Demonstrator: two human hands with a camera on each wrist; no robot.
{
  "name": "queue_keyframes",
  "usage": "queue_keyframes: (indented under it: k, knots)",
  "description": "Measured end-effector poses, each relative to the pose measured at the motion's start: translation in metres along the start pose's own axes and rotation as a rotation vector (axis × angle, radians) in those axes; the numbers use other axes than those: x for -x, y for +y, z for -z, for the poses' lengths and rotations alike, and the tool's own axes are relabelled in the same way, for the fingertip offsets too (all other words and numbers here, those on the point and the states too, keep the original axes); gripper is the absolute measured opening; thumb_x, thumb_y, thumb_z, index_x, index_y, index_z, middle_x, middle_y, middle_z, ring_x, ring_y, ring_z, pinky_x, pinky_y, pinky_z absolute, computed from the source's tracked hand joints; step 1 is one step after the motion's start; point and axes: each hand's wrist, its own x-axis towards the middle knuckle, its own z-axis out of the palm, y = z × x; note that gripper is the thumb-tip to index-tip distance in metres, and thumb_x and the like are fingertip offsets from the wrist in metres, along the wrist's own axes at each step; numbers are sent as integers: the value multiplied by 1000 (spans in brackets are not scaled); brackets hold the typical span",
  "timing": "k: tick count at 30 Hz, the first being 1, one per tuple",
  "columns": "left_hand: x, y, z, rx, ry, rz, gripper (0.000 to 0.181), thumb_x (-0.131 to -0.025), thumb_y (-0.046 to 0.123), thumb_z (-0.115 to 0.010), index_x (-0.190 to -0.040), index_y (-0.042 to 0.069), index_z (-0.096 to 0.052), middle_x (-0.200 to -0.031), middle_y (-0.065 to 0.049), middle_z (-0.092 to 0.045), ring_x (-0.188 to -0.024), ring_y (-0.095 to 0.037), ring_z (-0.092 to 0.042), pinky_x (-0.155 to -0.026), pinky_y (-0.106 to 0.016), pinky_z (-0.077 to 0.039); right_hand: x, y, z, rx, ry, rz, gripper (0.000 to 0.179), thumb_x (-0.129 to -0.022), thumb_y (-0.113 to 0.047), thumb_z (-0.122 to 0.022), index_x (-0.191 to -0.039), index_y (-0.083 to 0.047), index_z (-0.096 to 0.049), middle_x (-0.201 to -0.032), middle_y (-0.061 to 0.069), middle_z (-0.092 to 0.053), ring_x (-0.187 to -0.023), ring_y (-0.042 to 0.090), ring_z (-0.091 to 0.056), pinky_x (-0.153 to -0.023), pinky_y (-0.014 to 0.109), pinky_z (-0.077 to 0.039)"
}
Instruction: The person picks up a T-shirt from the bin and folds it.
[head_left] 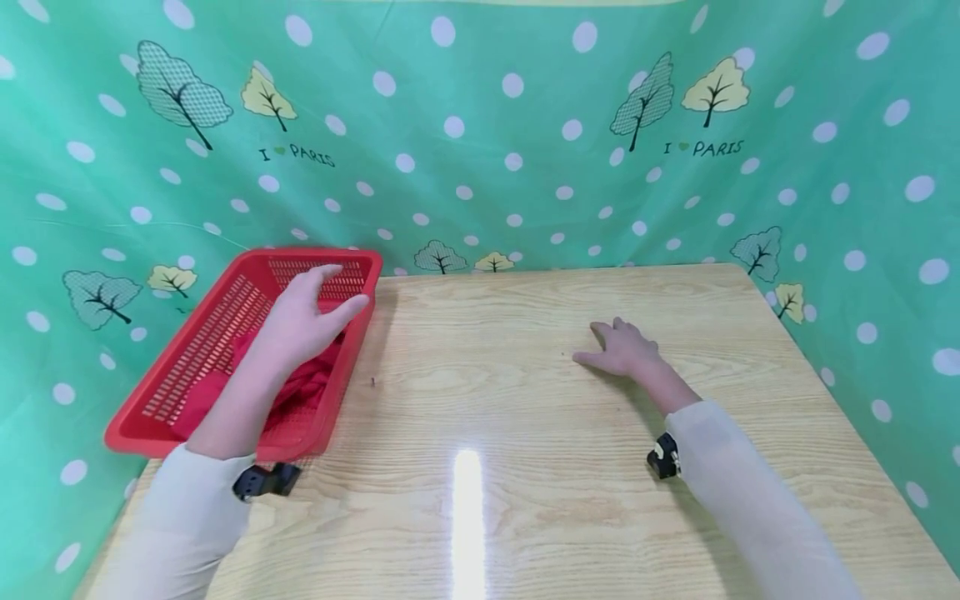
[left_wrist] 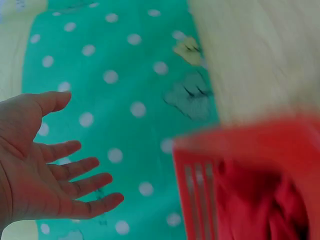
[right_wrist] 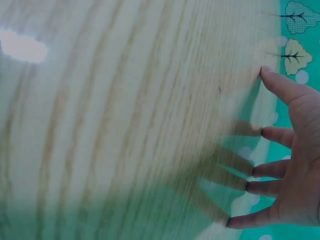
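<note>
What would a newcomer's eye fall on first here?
Probably the red basket on the left of the table, with red cloth inside and the left grip overlapping it in the head view. Next, the green dotted backdrop behind the table, then the white glare streak near its front centre.

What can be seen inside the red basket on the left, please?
The red basket holds crumpled red cloth. In the head view, the left arm hides part of it, and whatever lies beneath the cloth cannot be seen.
</note>
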Motion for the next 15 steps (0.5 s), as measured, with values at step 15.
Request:
queue_keyframes:
  k: [15]
  knots:
    - [-3, -97, -2, -237, -96, -21, 103, -76, 65, -62, -145, -2, -23, -136, -32, -33, -122, -49, -28, -87, -66, -39, 0, 4, -1, -20, -21, 4, 84, -86, -60, -51, -147, -8, -26, -150, 33, -14, -137, 52, -14, -93, 79, -17]
